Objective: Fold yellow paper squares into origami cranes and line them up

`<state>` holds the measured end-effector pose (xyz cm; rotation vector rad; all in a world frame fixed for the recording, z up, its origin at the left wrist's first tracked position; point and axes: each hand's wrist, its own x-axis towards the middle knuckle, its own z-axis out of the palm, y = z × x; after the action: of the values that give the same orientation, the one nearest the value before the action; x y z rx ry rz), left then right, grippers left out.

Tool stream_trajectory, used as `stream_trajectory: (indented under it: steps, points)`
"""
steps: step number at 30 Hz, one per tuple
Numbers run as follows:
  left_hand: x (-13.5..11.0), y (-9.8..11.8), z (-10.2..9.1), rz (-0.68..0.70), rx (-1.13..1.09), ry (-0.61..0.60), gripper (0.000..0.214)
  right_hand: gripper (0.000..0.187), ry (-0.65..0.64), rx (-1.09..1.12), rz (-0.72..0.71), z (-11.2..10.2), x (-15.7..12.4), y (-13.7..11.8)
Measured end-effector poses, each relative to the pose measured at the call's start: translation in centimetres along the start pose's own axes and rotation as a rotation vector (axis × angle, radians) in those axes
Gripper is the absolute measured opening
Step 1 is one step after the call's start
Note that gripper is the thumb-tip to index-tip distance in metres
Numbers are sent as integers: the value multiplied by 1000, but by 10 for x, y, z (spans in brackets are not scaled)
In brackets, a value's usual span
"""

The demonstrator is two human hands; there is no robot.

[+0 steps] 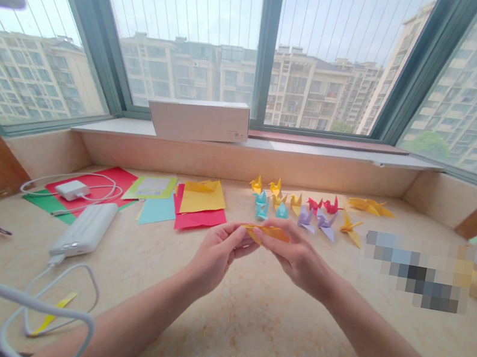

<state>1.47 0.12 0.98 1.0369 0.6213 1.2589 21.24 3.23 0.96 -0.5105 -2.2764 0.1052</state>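
Observation:
Between my two hands, above the middle of the stone counter, is a folded piece of orange-yellow paper point(275, 233). My left hand point(223, 248) pinches its left end between thumb and fingers. On the other end, my right hand point(299, 254) has its fingers closed round the paper, hiding part of it. Just behind the hands stand several small folded paper cranes: yellow point(296, 204), blue point(261, 209), red point(332, 205) and purple point(325, 223). A larger yellow crane point(351, 228) lies right of them.
Left of the hands lie yellow paper sheets point(202, 200), red and blue sheets, a white power bank point(86, 229), a charger point(72, 190) and a looping white cable point(39, 299). A long white box point(200, 120) rests on the window sill. A blurred-out item lies at right.

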Motion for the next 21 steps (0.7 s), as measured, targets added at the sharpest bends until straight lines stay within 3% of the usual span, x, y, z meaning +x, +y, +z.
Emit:
stream_trajectory:
  steps: [5,10,15,18,21]
  points:
    - [1,-2,-1,7,50,36,27,48,-25,-10,-11,2,0,1]
    - [4,-5,-4,45,108,85,29,42,26,114,93,7,-1,0]
    - [4,-2,-5,104,195,152,31,45,212,363,372,13,0,3]
    - [4,0,-5,131,221,204,32,54,216,549,570,12,3,7]
    - [4,3,-6,133,284,223,32,52,225,637,680,8,5,10]
